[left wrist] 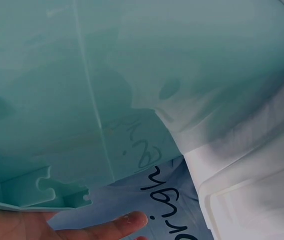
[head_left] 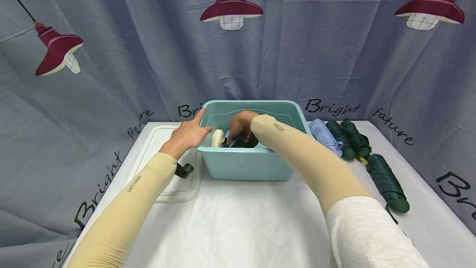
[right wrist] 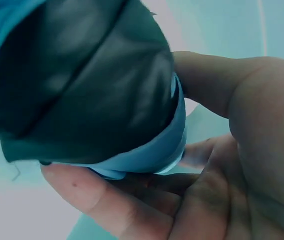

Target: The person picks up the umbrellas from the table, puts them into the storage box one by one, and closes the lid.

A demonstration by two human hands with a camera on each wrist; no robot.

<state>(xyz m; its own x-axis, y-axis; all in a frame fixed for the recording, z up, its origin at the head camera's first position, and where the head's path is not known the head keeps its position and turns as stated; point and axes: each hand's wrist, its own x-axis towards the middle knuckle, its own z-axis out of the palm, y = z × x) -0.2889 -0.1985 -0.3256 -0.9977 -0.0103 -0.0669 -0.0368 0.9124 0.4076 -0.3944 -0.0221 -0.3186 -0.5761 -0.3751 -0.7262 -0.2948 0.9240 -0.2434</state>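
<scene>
A light-blue plastic bin point(head_left: 249, 162) stands on the white table. Inside it, my right hand point(head_left: 241, 126) reaches down and holds a folded umbrella point(right wrist: 87, 85) of dark glossy fabric with a blue edge. The right wrist view shows the thumb on one side of it and the fingers curled on the other. A cream roll point(head_left: 217, 138) lies beside that hand in the bin. My left hand point(head_left: 188, 135) rests at the bin's left rim, its thumb toward the inside. In the left wrist view a straight finger point(left wrist: 117, 227) extends beyond the rim.
To the right of the bin lie a blue folded umbrella point(head_left: 326, 136) and several dark green ones, one point(head_left: 387, 182) closer to me. A whitish lid point(head_left: 163, 195) lies flat at the left, partly under my left arm. A grey printed curtain point(head_left: 282, 53) hangs behind the table.
</scene>
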